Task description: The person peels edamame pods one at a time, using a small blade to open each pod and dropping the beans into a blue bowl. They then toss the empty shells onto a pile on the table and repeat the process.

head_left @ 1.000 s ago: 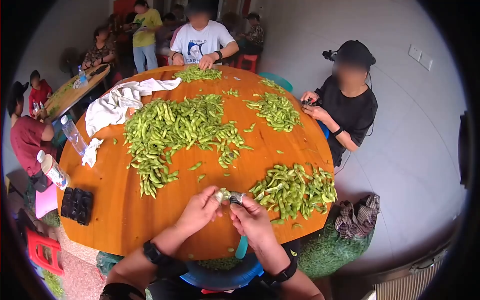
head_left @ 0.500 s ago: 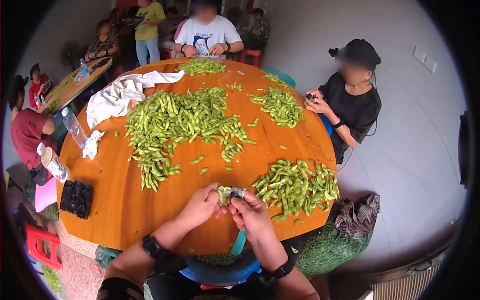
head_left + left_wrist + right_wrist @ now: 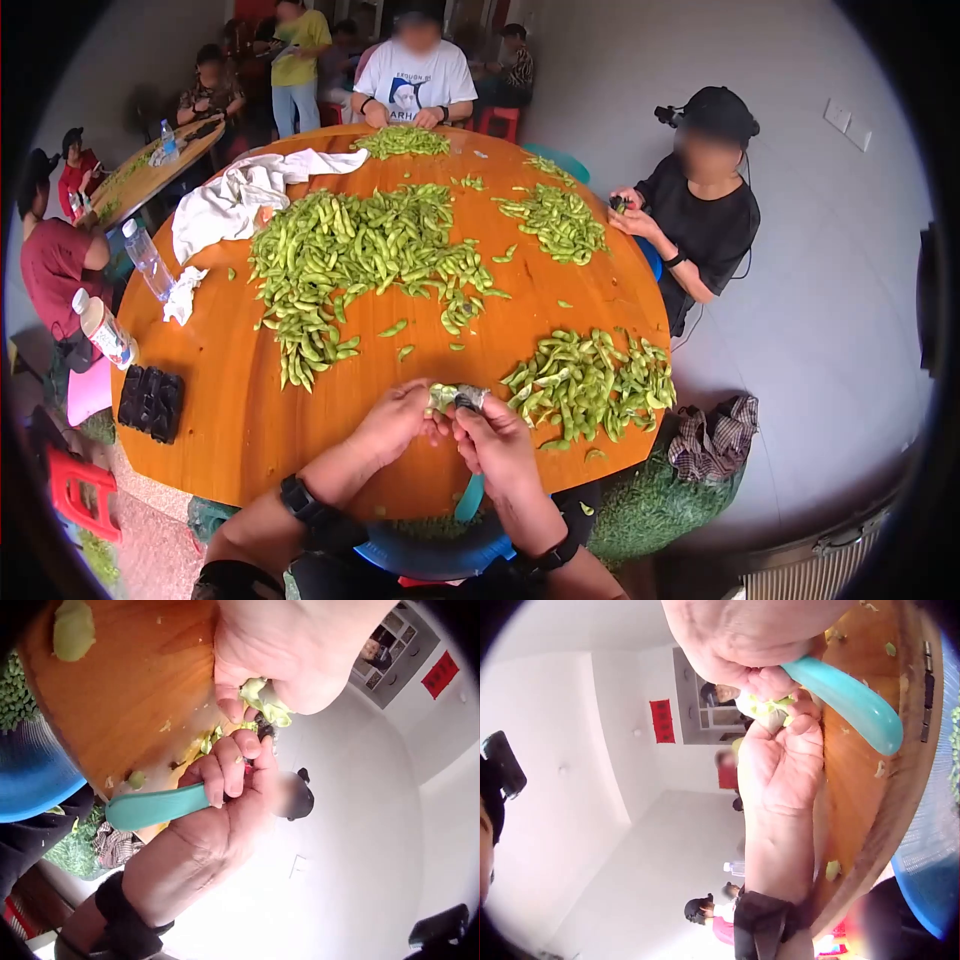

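Over the near edge of the wooden table (image 3: 260, 440), my left hand (image 3: 392, 425) pinches a green soybean pod (image 3: 266, 701) between thumb and fingers. My right hand (image 3: 497, 445) meets it there and grips a tool with a teal handle (image 3: 851, 705). The handle sticks out below the curled fingers, while the tool's working end is hidden. A dark cover (image 3: 465, 401) shows on the right thumb, right beside the pod. To the right of my hands lies a pile of pods (image 3: 590, 385), and a larger pile (image 3: 350, 245) spreads further off.
Below the table edge sits a blue basin (image 3: 400, 555) with green beans in it. Bottles (image 3: 105, 330), a black tray (image 3: 150, 403) and a white cloth (image 3: 225, 205) are on the left. A person in black (image 3: 705, 210) sits at the right; another (image 3: 415, 80) works opposite.
My hands stay together around the pod with only small finger shifts. The teal handle has swung slightly left below my right hand. The person opposite has lowered their hands towards the far pile.
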A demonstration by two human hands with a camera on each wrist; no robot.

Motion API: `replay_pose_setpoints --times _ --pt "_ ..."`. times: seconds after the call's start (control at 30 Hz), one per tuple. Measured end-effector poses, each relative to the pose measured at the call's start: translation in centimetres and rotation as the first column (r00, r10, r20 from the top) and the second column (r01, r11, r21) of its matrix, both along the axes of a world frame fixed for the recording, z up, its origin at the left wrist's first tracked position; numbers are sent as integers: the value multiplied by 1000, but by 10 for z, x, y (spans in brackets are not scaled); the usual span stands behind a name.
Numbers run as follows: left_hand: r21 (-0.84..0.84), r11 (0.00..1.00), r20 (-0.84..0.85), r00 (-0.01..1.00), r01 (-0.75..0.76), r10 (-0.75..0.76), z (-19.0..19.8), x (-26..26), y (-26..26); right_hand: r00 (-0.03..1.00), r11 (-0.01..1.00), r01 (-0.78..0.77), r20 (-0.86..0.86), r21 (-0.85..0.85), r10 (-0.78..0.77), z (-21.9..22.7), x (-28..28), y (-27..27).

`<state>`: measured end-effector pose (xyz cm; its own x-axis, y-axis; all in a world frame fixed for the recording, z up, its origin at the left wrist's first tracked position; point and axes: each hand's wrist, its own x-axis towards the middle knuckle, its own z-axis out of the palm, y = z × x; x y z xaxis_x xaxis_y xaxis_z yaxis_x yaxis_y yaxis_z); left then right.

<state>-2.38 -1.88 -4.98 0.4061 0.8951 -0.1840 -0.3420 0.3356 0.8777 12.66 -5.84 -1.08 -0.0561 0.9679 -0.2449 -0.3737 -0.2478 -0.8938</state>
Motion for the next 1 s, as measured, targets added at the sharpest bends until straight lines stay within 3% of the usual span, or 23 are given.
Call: replay_pose_setpoints --times 0.2,0.33,0.4,0.53,0.7,0.93,1.0 --pt "67 996 -71 996 -53 58 4 5 0 999 999 -51 -5 15 51 1 9 2" --pt "-23 1000 -159 987 3 -7 17 0 -1 998 998 -49 31 28 48 6 7 -1" --pt "-164 986 -11 1000 5 -7 15 -2 -1 994 994 -98 47 49 95 3 6 -5" --pt "-199 979 44 998 -37 46 4 -2 -1 996 995 -86 23 47 85 -2 3 -8" --pt "-119 992 50 998 31 -25 8 -2 0 996 996 -92 1 12 92 0 8 -2" --pt "-66 998 46 999 13 -10 12 5 -4 998 998 -68 11 7 68 -2 16 3" --pt "71 996 -170 985 49 -37 8 5 -4 999 1000 -27 -20 1 27 -3 19 3"
